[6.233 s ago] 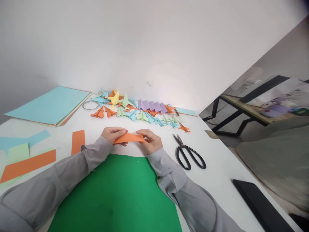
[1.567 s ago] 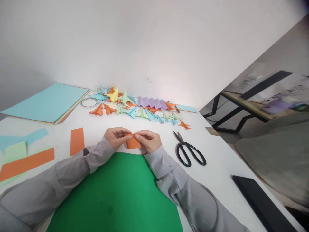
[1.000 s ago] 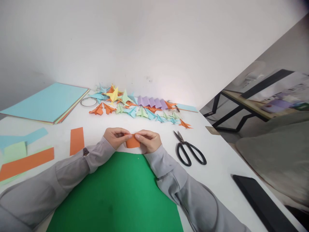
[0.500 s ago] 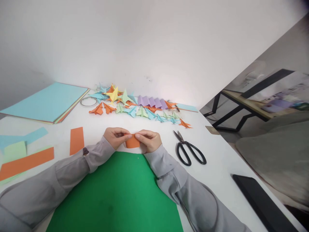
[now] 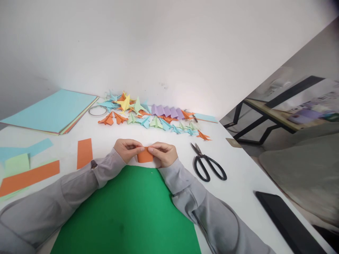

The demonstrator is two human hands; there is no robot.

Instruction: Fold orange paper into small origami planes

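Between my two hands is a small piece of orange paper (image 5: 145, 156), held up by its top corners just beyond the far edge of a large green sheet (image 5: 127, 211). My left hand (image 5: 127, 150) pinches its left corner between thumb and fingers. At the opposite corner, my right hand (image 5: 164, 153) grips the paper the same way. Both thumbs face me, and the fingertips behind the paper are hidden. Black-handled scissors (image 5: 205, 160) lie with blades parted to the right of my right hand. An orange paper strip (image 5: 84, 153) rests left of my left hand.
Folded paper shapes (image 5: 156, 122) in several colours line the wall, beside a pleated purple paper (image 5: 166, 112). Stacked coloured sheets (image 5: 53, 109) and a tape roll (image 5: 97, 110) sit back left. Paper strips (image 5: 30, 178) lie left; a dark flat device (image 5: 286, 218) is at the right edge.
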